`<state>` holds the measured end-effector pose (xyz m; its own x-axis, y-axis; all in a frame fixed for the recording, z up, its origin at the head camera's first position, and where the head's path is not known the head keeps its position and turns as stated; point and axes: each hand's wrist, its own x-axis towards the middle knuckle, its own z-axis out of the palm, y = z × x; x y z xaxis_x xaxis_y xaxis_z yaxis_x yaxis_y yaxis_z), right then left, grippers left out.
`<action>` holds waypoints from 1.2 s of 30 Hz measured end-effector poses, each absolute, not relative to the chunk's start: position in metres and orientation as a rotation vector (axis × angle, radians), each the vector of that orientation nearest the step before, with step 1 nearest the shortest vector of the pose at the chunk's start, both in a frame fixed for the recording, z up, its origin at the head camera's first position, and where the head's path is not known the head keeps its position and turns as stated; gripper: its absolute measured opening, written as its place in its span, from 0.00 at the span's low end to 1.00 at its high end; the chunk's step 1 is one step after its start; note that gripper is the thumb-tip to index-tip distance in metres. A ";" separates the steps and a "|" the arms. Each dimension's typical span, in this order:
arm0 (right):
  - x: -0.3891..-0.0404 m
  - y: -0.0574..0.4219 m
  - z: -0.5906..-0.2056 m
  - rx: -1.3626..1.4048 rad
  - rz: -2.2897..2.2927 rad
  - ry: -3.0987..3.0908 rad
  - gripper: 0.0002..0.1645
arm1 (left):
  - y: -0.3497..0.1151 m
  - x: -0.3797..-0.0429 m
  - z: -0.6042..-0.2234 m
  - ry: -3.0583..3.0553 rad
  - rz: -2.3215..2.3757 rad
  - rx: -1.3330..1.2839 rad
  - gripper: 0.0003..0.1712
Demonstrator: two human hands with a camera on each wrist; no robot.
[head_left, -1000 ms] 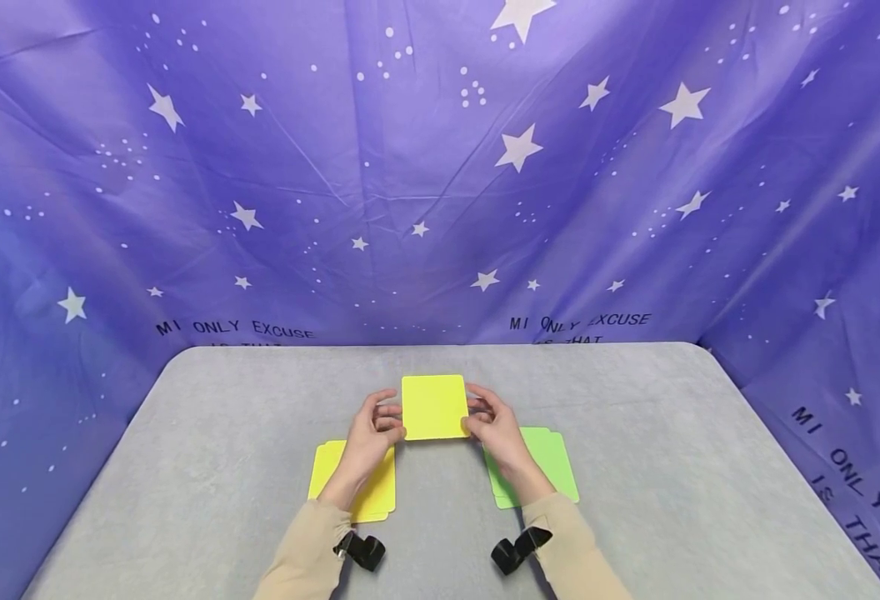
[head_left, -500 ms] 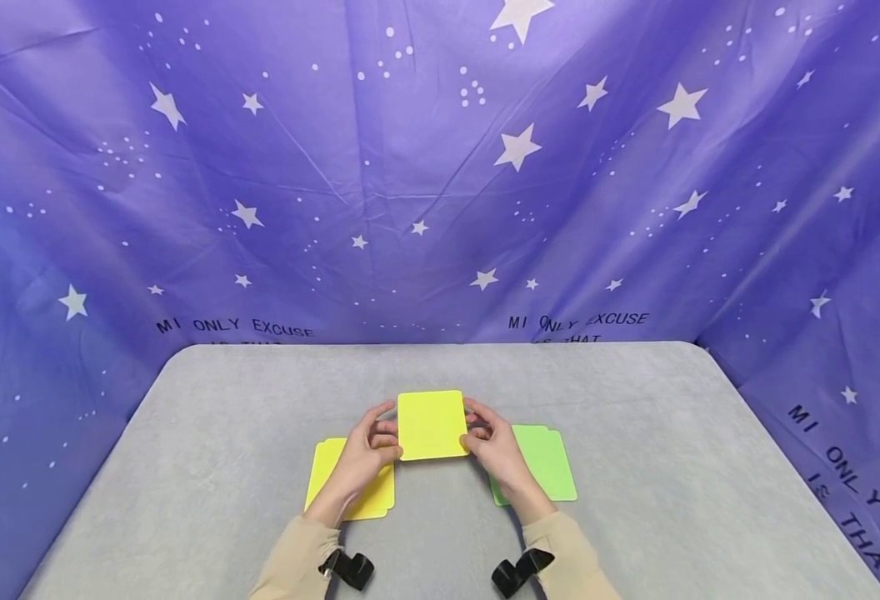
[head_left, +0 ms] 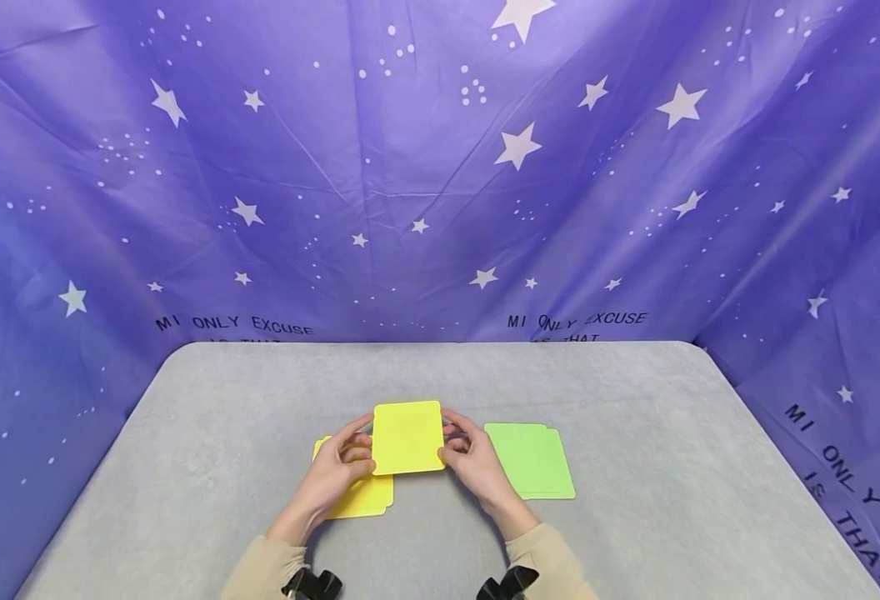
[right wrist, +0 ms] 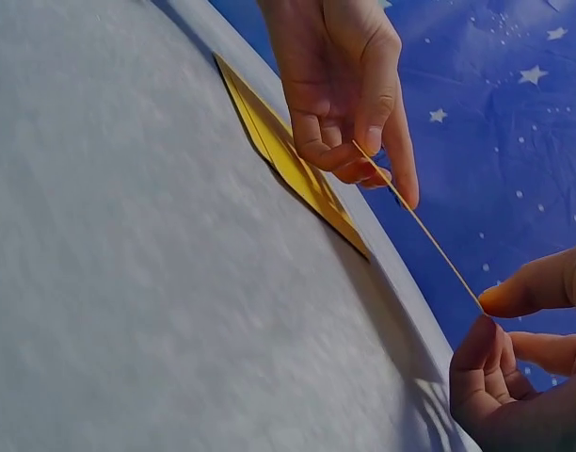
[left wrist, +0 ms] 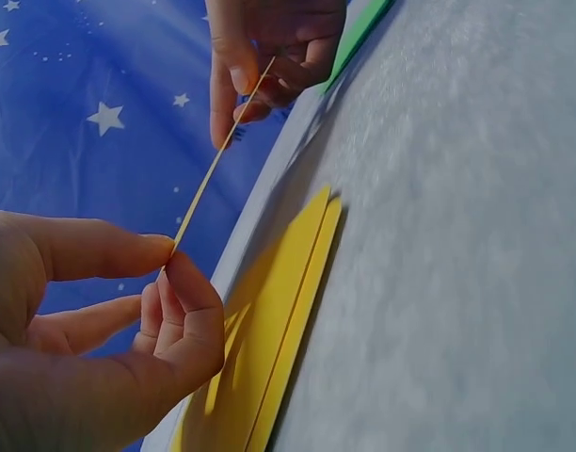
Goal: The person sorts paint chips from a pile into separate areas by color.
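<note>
A thin square yellow card (head_left: 408, 438) is held above the table between both hands. My left hand (head_left: 331, 475) pinches its left edge, and my right hand (head_left: 479, 473) pinches the right edge. Seen edge-on in the left wrist view, the card (left wrist: 205, 179) appears as a narrow line, clear of the surface. Below the left hand lies a stack of yellow cards (head_left: 365, 500), partly covered by that hand and the held card. To the right of the right hand is a stack of light green cards (head_left: 533, 461), slightly misaligned.
The grey table (head_left: 635, 417) has rounded far corners. A purple-blue curtain (head_left: 440, 167) with white stars and lettering hangs behind the table and along both sides.
Both hands have carried the yellow card leftward and nearer to the body, toward the yellow stack. The green stack is now uncovered by the right hand. Both stacks stay in place.
</note>
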<state>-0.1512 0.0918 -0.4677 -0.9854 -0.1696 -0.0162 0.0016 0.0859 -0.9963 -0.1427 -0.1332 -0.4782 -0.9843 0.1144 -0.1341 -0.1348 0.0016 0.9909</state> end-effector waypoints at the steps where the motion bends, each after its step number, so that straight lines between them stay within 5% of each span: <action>1: -0.151 0.090 -0.468 -0.184 -2.034 2.218 0.35 | -0.136 -0.141 -0.478 2.093 2.102 -0.025 0.40; 36: -0.129 0.044 -0.475 -0.275 -1.989 2.190 0.36 | -0.198 -0.114 -0.470 2.042 1.978 -0.008 0.42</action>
